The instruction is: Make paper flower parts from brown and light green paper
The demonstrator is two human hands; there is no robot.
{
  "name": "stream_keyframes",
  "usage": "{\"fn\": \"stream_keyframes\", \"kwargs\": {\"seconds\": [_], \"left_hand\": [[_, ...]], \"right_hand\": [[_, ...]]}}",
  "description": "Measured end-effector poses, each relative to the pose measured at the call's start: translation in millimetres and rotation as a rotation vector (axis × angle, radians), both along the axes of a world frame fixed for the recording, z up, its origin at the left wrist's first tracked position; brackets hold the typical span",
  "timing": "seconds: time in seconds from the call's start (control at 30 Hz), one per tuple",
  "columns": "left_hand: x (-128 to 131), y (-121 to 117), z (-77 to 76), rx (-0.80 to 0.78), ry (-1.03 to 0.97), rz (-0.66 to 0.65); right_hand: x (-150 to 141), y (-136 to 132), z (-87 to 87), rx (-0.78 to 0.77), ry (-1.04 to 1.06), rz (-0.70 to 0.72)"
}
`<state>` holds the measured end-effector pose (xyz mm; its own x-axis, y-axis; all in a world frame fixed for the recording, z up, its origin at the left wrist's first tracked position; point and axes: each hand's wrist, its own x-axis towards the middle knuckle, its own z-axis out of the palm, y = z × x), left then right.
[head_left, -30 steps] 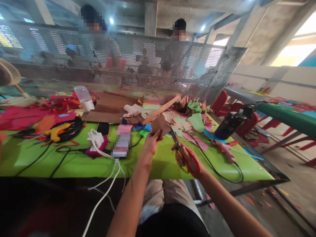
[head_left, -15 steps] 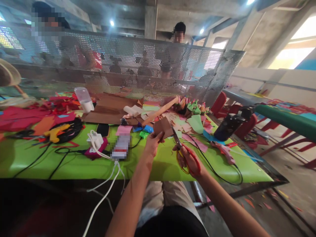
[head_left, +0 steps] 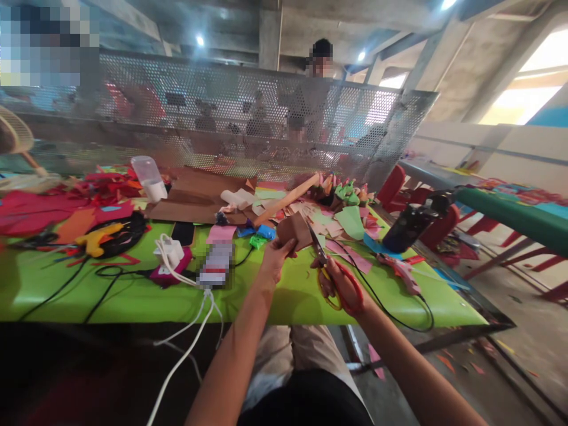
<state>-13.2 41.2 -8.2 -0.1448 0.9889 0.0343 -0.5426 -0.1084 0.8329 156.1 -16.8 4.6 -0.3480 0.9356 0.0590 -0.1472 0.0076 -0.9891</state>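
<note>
"One small, bent piece of matte brown paper (head_left: 293, 231), apparently raised above a table with a smooth lime-green cover (head_left: 146, 296). Held how?"

"By the left hand (head_left: 278, 260), closed on the near edge, thumb on top. Probably pinched there to leave the right edge free."

"And opposite?"

"In the right hand (head_left: 333, 273), a pair of steel-bladed scissors with red and yellow handles (head_left: 320, 254), gripped with fingers through the loops. Blades right at the paper's edge; touching or barely apart, cannot tell. Forearms angled inward, likely to bring paper and steel together."

"Why up in the air?"

"Perhaps for blade room, with a loose heap of pale tan paper scraps (head_left: 306, 210) just beyond."

"Off to the right?"

"A pink glue gun with a black cord (head_left: 406, 277), lying near the table's end, seemingly parked within reach. Behind, a dark cylindrical bottle (head_left: 408, 228), presumably set out of the hands' way."

"To the left?"

"A white block-shaped charger (head_left: 171, 253) on a magenta power strip, cords trailing over the front edge. Farther back, a broad flat sheet of brown paper (head_left: 199, 192), similar in colour to the held piece."
</note>
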Motion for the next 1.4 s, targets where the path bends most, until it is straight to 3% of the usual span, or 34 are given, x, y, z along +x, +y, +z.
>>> {"fn": "stream_keyframes", "kwargs": {"seconds": [0.23,0.47,0.87,1.2,1.4], "left_hand": [[-2.5,-3.6,1.9,0.016,0.022,0.004],[-1.5,-4.4,0.9,0.012,0.138,-0.007],[-0.8,-0.9,-3.6,-0.023,0.133,-0.011],[-1.1,0.6,-4.8,-0.037,0.181,-0.014],[0.1,2.2,-5.2,-0.054,0.171,-0.002]], "right_hand": [[1.0,1.1,-4.6,0.051,-0.047,-0.057],[8.3,5.0,-3.4,-0.012,-0.036,0.002],[5.6,6.3,-1.4,0.080,-0.110,-0.088],[12.2,13.9,-2.0,0.072,-0.116,-0.030],[6.7,14.6,0.6,0.119,-0.137,-0.079]]}}
